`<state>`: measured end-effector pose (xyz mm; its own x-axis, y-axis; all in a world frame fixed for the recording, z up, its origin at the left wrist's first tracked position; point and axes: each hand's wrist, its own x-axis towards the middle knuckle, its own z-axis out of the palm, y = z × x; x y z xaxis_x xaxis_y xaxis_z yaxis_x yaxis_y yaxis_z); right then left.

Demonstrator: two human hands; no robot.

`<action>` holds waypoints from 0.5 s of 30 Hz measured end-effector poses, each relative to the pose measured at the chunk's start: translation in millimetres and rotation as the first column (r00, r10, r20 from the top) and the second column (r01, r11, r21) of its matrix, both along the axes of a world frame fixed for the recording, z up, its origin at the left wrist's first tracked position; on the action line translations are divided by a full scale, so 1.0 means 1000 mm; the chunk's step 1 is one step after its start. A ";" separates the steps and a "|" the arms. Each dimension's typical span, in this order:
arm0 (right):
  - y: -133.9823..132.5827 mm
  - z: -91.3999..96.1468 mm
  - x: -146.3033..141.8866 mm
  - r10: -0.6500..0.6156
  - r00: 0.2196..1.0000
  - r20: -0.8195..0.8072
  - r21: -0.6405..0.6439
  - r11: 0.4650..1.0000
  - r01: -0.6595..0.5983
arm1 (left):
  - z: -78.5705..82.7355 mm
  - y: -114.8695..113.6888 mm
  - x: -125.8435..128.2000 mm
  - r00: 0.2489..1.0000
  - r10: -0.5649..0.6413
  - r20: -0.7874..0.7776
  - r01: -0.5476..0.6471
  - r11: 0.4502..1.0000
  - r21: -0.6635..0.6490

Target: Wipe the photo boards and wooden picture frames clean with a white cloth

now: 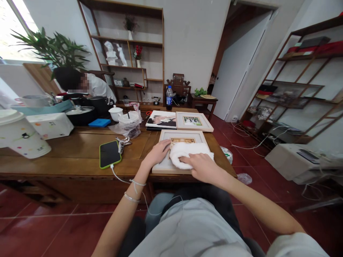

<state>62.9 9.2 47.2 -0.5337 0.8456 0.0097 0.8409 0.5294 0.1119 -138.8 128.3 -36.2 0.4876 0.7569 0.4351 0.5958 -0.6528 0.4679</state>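
Observation:
A light wooden picture frame (158, 170) lies flat at the near edge of the table, an ornate brown picture (184, 140) at its middle. My right hand (205, 167) grips a folded white cloth (191, 149) and presses it on the frame's face, covering the lower part of the picture. Resting on the frame's left side, my left hand (158, 154) has its fingers stretched out toward the picture, their tips beside the cloth. Behind this frame are a second framed photo (193, 120) and a photo album or print (161, 119).
On the brown table (80, 153) lie a phone (110, 154) with a white cable, a bagged cup (129, 121), a blue box (99, 122), a paper cup (23, 134) and a dark drink bottle (169, 97). Another person (100, 85) leans over at the far left.

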 end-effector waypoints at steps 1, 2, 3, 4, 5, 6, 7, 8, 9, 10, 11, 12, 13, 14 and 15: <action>0.010 -0.007 0.005 -0.017 1.000 0.007 0.026 1.000 0.017 | 0.000 0.000 0.000 1.000 -0.003 0.002 0.003 1.000 -0.003; 0.021 -0.013 0.011 -0.031 0.999 0.015 0.057 0.998 0.030 | -0.001 0.001 0.000 1.000 -0.002 0.004 0.002 1.000 -0.006; 0.032 -0.018 0.017 -0.037 0.999 0.020 0.089 0.995 0.035 | -0.001 0.001 0.000 1.000 0.002 0.004 -0.002 1.000 -0.009; 0.042 -0.021 0.022 -0.046 0.999 0.025 0.116 0.992 0.043 | -0.001 0.001 0.000 1.000 0.009 0.001 -0.009 1.000 -0.011; 0.052 -0.024 0.027 -0.059 0.998 0.029 0.138 0.989 0.054 | -0.001 0.001 0.000 1.000 0.014 -0.005 -0.014 1.000 -0.011; 0.062 -0.025 0.031 -0.073 0.997 0.034 0.158 0.985 0.067 | -0.001 0.001 0.000 1.000 0.019 -0.012 -0.019 1.000 -0.010; 0.071 -0.025 0.034 -0.090 0.995 0.035 0.181 0.980 0.082 | 0.000 0.000 0.000 1.000 0.021 -0.019 -0.022 1.000 -0.009; 0.080 -0.024 0.036 -0.108 0.994 0.031 0.210 0.973 0.099 | 0.001 0.000 0.000 0.999 0.022 -0.024 -0.023 1.000 -0.009; 0.088 -0.022 0.037 -0.126 0.992 0.020 0.249 0.961 0.118 | 0.001 -0.001 0.000 0.999 0.023 -0.026 -0.023 1.000 -0.009; 0.096 -0.019 0.039 -0.144 0.990 0.004 0.293 0.946 0.137 | 0.002 -0.001 0.000 0.999 0.023 -0.026 -0.024 1.000 -0.011; 0.104 -0.017 0.040 -0.158 0.987 -0.012 0.337 0.929 0.153 | 0.003 -0.002 0.000 0.999 0.024 -0.026 -0.025 1.000 -0.014; 0.110 -0.016 0.040 -0.165 0.986 -0.023 0.371 0.914 0.162 | 0.003 -0.002 0.000 0.999 0.025 -0.026 -0.026 1.000 -0.017; 0.115 -0.015 0.041 -0.170 0.985 -0.024 0.388 0.906 0.166 | 0.003 -0.002 0.000 0.999 0.026 -0.028 -0.026 0.999 -0.020; 0.119 -0.015 0.041 -0.169 0.986 -0.013 0.379 0.911 0.161 | 0.003 -0.002 0.000 0.999 0.026 -0.029 -0.027 0.999 -0.021; 0.121 -0.017 0.042 -0.163 0.987 0.006 0.351 0.924 0.151 | 0.003 -0.002 0.000 0.999 0.026 -0.029 -0.027 0.999 -0.021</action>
